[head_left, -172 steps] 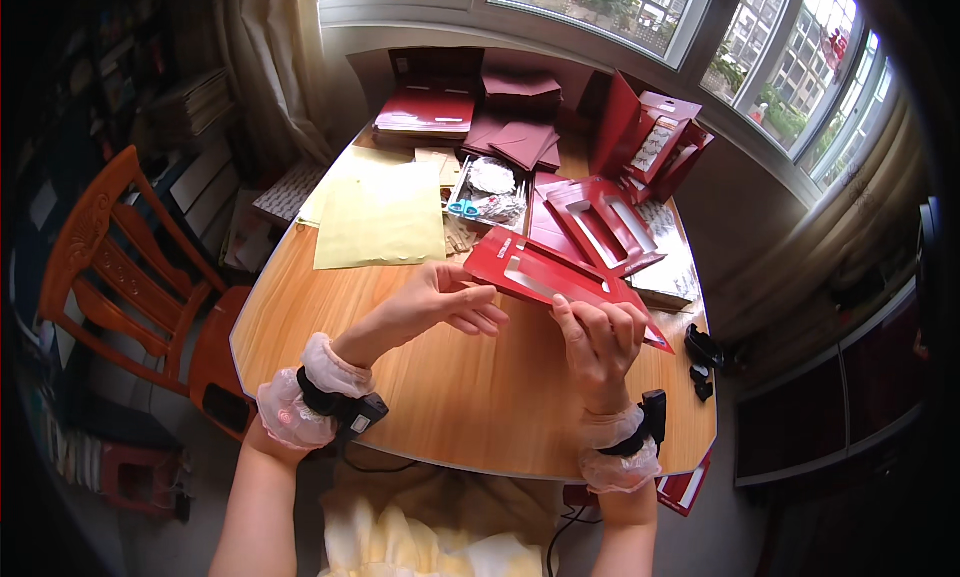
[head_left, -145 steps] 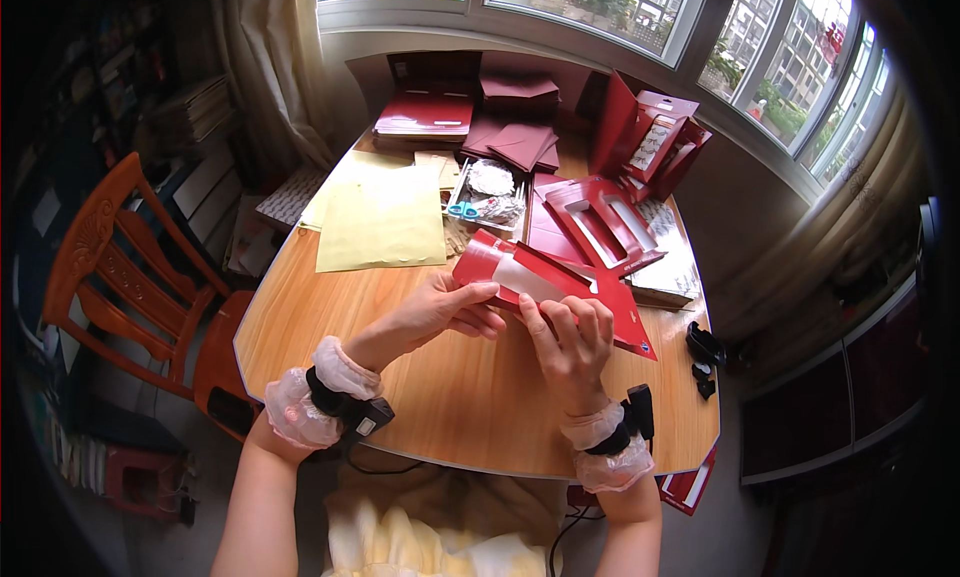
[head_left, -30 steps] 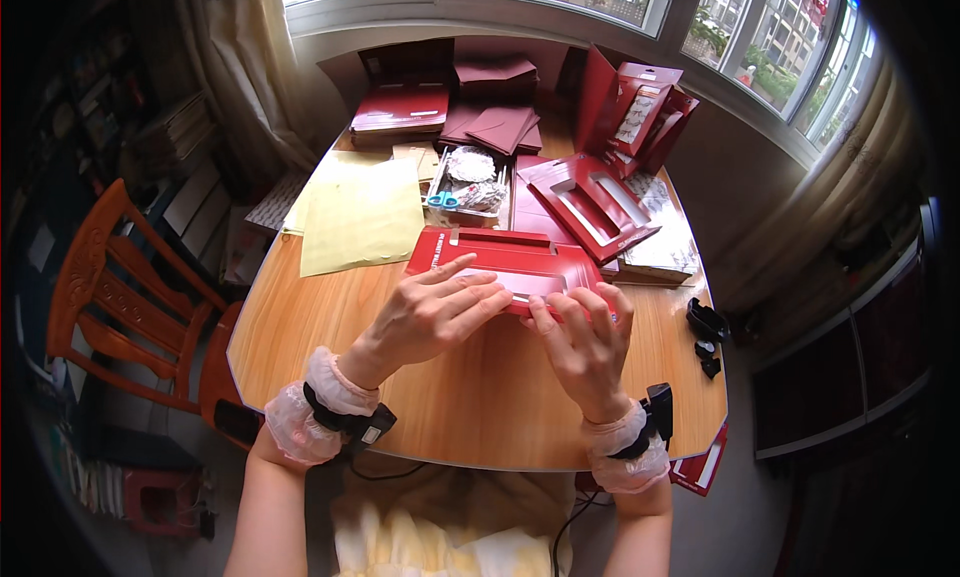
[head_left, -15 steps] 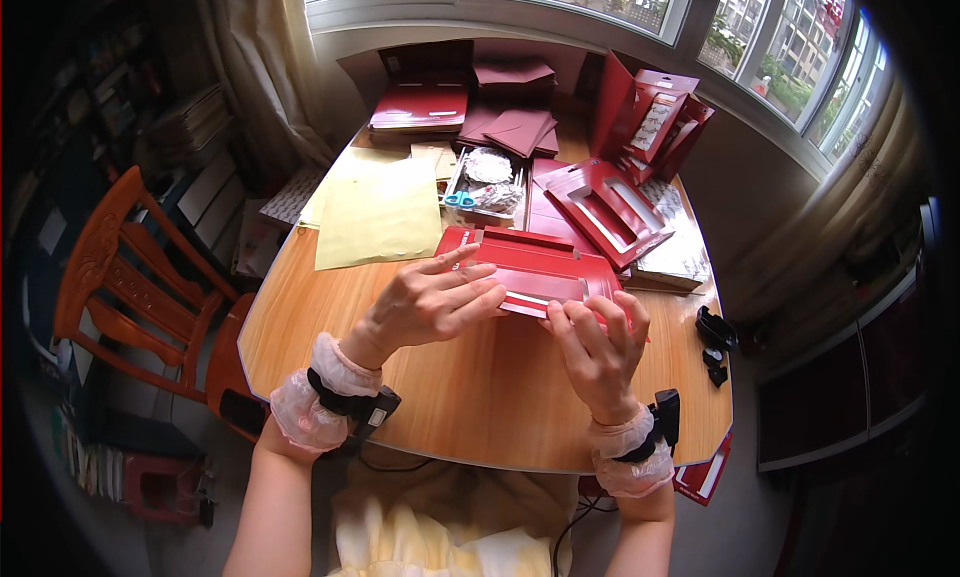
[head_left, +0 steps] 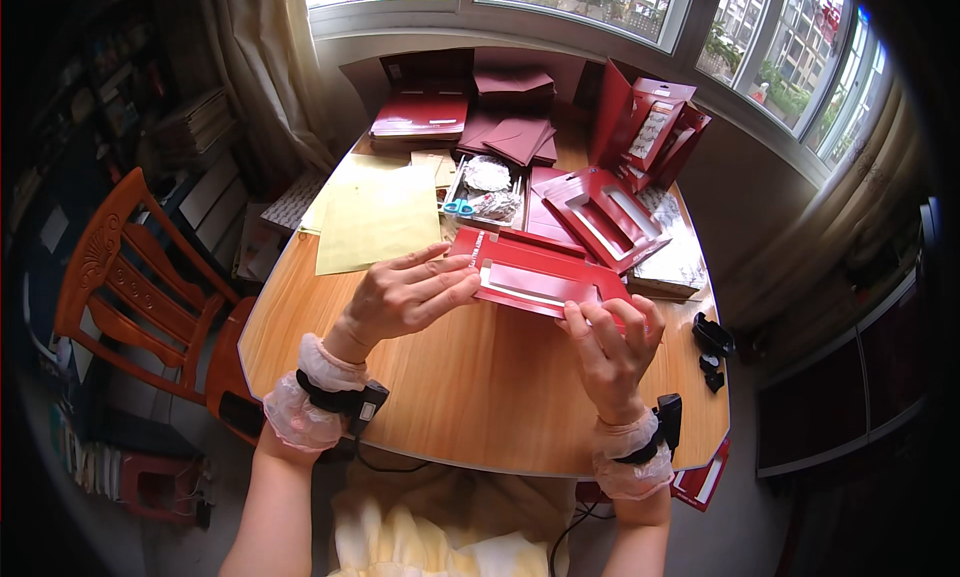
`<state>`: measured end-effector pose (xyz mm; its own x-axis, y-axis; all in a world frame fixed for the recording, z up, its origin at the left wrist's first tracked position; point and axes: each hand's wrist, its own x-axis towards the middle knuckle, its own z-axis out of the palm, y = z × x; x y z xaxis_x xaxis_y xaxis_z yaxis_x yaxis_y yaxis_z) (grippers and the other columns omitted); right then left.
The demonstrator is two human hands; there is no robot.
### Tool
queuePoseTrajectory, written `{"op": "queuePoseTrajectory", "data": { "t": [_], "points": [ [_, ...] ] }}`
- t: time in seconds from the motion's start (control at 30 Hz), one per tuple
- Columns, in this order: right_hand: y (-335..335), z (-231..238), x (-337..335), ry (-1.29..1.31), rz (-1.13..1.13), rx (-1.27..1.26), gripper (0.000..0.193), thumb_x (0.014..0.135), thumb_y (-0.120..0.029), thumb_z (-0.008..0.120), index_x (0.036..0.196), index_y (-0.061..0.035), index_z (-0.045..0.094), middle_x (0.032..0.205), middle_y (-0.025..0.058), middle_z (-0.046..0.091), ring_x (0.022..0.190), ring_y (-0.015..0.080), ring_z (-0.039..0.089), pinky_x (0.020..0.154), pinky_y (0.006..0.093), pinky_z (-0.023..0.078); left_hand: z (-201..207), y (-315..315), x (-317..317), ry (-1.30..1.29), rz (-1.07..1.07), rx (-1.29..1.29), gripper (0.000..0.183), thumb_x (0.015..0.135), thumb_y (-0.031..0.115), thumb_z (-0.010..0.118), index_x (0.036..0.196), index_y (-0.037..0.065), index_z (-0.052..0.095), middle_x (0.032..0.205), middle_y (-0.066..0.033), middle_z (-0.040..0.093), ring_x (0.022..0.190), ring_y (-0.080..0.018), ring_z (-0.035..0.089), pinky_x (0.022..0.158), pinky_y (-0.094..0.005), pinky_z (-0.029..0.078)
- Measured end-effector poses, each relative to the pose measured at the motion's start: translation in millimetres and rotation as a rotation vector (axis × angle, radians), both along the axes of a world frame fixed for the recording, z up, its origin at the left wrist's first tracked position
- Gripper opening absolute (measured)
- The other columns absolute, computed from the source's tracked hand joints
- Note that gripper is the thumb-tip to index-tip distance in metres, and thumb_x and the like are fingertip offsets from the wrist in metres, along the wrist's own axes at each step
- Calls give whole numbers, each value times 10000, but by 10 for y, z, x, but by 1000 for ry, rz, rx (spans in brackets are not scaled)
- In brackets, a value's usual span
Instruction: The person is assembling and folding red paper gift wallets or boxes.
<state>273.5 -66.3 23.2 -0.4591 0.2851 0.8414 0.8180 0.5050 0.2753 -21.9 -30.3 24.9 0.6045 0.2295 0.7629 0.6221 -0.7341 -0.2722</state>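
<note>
Over the middle of the table I hold a red cardboard box (head_left: 545,268) with a long rectangular window and a pale strip along it. My left hand (head_left: 398,299) grips the box's left end, its fingers lying over the front and the thumb hidden. At the right end, my right hand (head_left: 612,355) pinches the near corner, fingers bent over the edge. Just beyond it, a similar red box (head_left: 607,220) with a cut-out window rests tilted on other things.
Yellow sheets (head_left: 378,222) lie at the left. Behind the held box sits a tray (head_left: 518,209) with blue-handled scissors (head_left: 458,207). Stacked dark red cardboard (head_left: 420,114) stands at the back; upright red packages (head_left: 655,122) stand back right. Small black items (head_left: 712,334) lie at the right edge.
Both hands have slid apart along the box, the left one leftward and the right one rightward. The box has tilted, its right end lower, and more of its window shows.
</note>
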Motion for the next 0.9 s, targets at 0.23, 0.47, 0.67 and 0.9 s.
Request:
{"op": "queuePoseTrajectory", "data": {
  "t": [0.23,0.47,0.67,0.9],
  "points": [
    [8,-12,29,15,6,-3,225,819,-213,832,1019,-126,776,957,-32,699,973,161,610,1046,442,445,-8,6,-29,-3,2,-11,198,934,209,735,1115,128,747,1138,-6,786,1143,-156,734,1064,-371,576],
    [11,-35,-8,38,16,4,218,819,-197,827,1017,-123,774,958,-30,698,967,159,610,1027,434,450,44,-10,-7,-39,-33,-22,277,892,239,804,1146,143,753,1072,-26,801,1092,-171,756,1015,-387,599],
    [10,-140,-207,-62,43,-18,214,850,-159,783,1056,-103,761,984,-19,686,995,157,621,1024,434,449,53,-10,124,13,-72,-11,200,910,229,761,1073,113,766,1036,-26,795,1011,-166,767,1012,-375,606],
    [-26,-131,-453,-115,54,-68,271,849,-107,726,1114,-61,757,1054,35,687,1042,187,631,1052,433,457,-55,-47,251,62,-124,-21,144,904,114,699,1027,73,761,981,-36,788,897,-147,771,953,-333,630]
  ]
}}
